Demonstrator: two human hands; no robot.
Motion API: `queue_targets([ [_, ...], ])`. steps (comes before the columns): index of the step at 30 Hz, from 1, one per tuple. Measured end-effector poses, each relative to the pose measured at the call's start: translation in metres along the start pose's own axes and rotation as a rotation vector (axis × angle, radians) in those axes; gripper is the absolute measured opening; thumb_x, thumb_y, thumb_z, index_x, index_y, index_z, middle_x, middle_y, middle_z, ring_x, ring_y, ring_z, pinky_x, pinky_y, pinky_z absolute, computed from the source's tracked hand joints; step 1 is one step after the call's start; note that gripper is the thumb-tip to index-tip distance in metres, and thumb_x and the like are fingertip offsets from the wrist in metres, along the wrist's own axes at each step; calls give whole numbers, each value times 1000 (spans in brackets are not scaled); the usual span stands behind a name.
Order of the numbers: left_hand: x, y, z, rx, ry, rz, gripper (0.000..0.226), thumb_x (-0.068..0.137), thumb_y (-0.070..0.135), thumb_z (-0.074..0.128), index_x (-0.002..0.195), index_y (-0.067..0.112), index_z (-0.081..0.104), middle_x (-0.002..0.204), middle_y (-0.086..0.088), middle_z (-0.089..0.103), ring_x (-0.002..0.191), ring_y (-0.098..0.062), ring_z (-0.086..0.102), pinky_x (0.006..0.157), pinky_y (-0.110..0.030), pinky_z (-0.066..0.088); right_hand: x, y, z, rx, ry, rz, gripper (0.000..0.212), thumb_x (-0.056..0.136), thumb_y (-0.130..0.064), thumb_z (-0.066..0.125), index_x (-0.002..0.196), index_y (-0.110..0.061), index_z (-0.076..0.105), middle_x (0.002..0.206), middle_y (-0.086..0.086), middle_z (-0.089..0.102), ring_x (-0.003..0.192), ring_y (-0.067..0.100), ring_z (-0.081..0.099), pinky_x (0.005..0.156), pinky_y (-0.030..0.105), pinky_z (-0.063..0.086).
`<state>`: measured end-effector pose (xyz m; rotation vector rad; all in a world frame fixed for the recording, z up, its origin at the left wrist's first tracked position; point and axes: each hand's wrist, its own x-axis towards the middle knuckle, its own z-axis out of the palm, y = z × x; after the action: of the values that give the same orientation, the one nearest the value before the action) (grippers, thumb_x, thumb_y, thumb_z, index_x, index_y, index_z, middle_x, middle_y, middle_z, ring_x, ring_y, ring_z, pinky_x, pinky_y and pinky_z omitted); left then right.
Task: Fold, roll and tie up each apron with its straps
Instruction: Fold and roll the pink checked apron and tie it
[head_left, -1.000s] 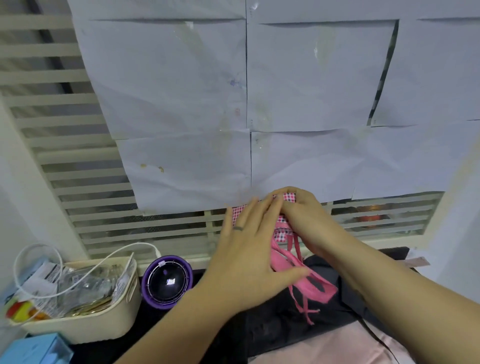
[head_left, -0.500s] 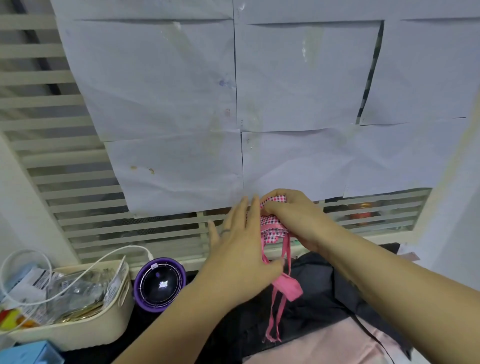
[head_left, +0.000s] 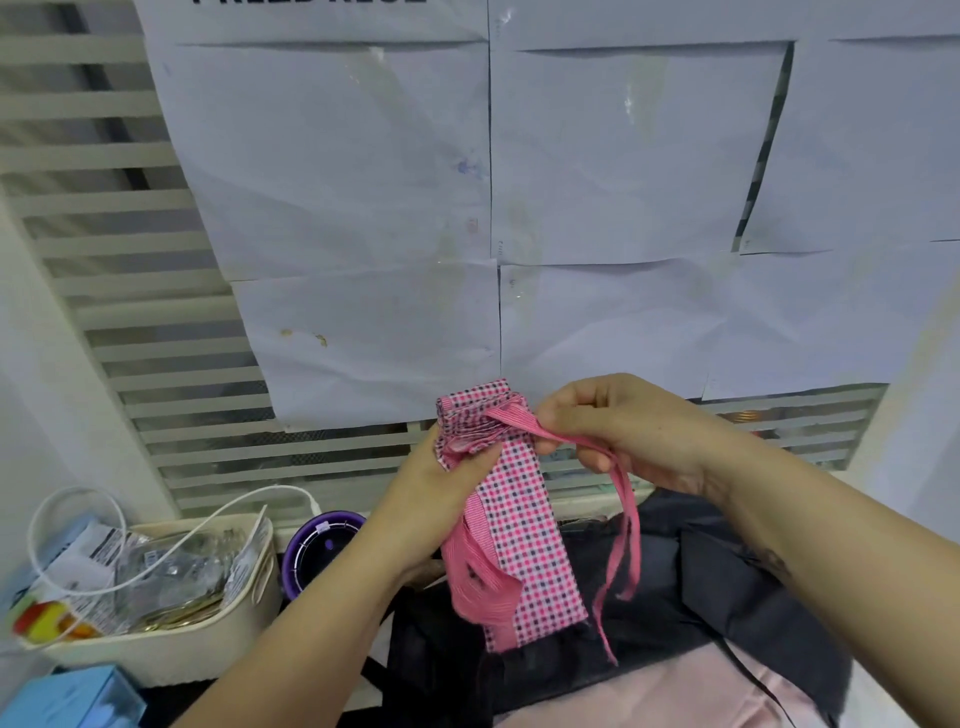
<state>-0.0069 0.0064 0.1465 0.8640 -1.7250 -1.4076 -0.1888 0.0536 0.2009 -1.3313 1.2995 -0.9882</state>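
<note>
Hands at the tying step: left hand (head_left: 434, 501) is gripping the folded pink checked apron (head_left: 524, 525) upright above dark cloth (head_left: 737, 587); right hand (head_left: 623, 431) is pinching its strap (head_left: 629, 519). Winding is best pulled taut around the bundle's middle.

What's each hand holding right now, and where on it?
Left hand grips the folded pink checked apron near its upper end; right hand pinches its pink strap close to the apron's top.
</note>
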Motion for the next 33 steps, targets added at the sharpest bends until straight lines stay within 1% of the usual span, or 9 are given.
queue_targets([
  [3,1,-4,1,23,9,-10,33,84,36,60,113,22,65,105,3,72,98,-16,68,94,-40,50,-2,-1,2,-7,-6,-39,12,88,-1,61,97,-9,57,66,4,65,40,8,43,41,16,35],
  [7,0,-5,3,-3,24,20,33,82,37,56,108,19,66,98,2,73,91,-15,68,84,-32,50,-9,-7,5,-282,-10,-158,22,86,-5,67,103,-17,60,71,3,61,54,11,52,57,21,45],
  [11,0,-3,4,69,36,84,17,88,19,61,101,30,66,92,13,73,86,-6,69,75,-22,49,-11,-14,6,-531,42,-234,23,78,-10,77,96,-20,65,66,-8,59,59,7,52,61,26,43],
  [14,-1,-2,6,104,110,176,34,83,8,69,102,35,61,92,18,72,89,-4,68,72,-13,49,-8,-15,5,-624,98,-253,21,78,-18,78,95,-22,66,61,-10,53,55,6,49,60,27,43],
  [19,-10,-2,1,373,128,390,80,84,11,70,122,68,28,110,25,57,98,8,59,82,-9,47,-14,-27,-6,-663,53,-216,6,87,-23,69,82,-22,70,48,-18,53,44,-1,46,47,8,33],
  [22,-9,-3,1,633,71,552,60,85,23,60,124,60,33,115,35,45,106,11,50,87,-6,38,-14,-35,-11,-715,-31,-181,16,89,-27,65,74,-24,70,58,-14,62,53,-4,51,57,8,37],
  [26,-6,-3,1,650,8,595,38,85,30,58,115,48,46,113,24,48,106,4,51,87,-6,36,-9,-34,-10,-741,-18,-228,14,85,-32,68,75,-24,73,77,6,71,66,12,56,65,33,47],
  [30,-10,-3,-1,669,27,620,33,82,27,50,108,47,47,111,25,44,100,2,51,82,-9,40,-14,-33,-11,-647,-31,-246,13,85,-22,69,74,-16,71,66,-4,71,60,4,63,61,16,48],
  [33,-11,2,-4,688,76,630,37,81,27,50,110,49,46,110,26,43,98,4,51,80,-8,39,-15,-28,-15,-606,-22,-251,8,83,-23,71,77,-21,73,70,-5,72,59,6,58,61,21,48],
])
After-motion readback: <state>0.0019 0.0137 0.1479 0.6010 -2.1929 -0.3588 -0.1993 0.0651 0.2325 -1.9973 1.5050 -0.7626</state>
